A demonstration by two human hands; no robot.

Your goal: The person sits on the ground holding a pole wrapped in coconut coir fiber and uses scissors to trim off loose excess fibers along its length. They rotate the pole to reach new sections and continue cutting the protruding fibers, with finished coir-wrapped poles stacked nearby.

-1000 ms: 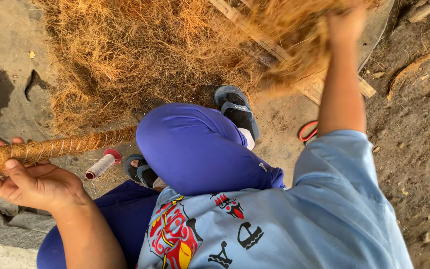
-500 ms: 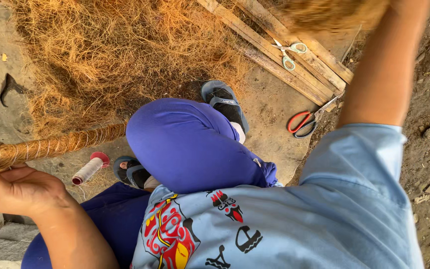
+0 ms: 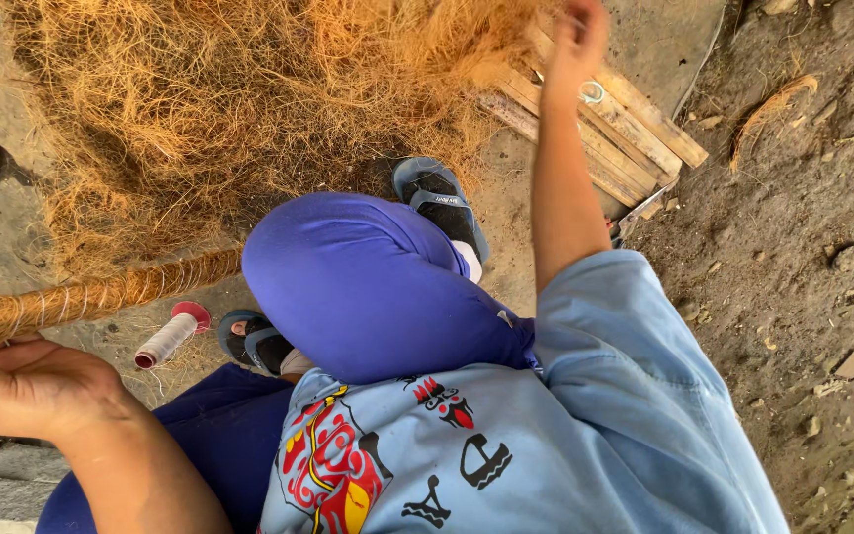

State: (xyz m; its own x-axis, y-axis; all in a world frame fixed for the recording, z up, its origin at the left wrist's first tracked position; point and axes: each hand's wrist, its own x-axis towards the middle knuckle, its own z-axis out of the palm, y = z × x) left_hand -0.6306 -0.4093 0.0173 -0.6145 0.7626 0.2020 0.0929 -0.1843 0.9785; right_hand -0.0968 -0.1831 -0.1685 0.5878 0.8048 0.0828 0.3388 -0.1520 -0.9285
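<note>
Gripping the end of a thread-wound fibre rope (image 3: 101,295), the left hand (image 3: 27,386) sits at the lower left, fingers curled about it. The rope runs from that hand up and right into the big fibre pile (image 3: 239,109) on the ground. The right hand (image 3: 575,35) is stretched out over the pile's right edge, above some wooden slats (image 3: 635,124); it is blurred, so I cannot tell whether its fingers are closed on fibre. A thread spool (image 3: 170,336) lies just under the rope, beside a sandalled foot (image 3: 254,341). The other sandal (image 3: 442,203) rests near the pile.
</note>
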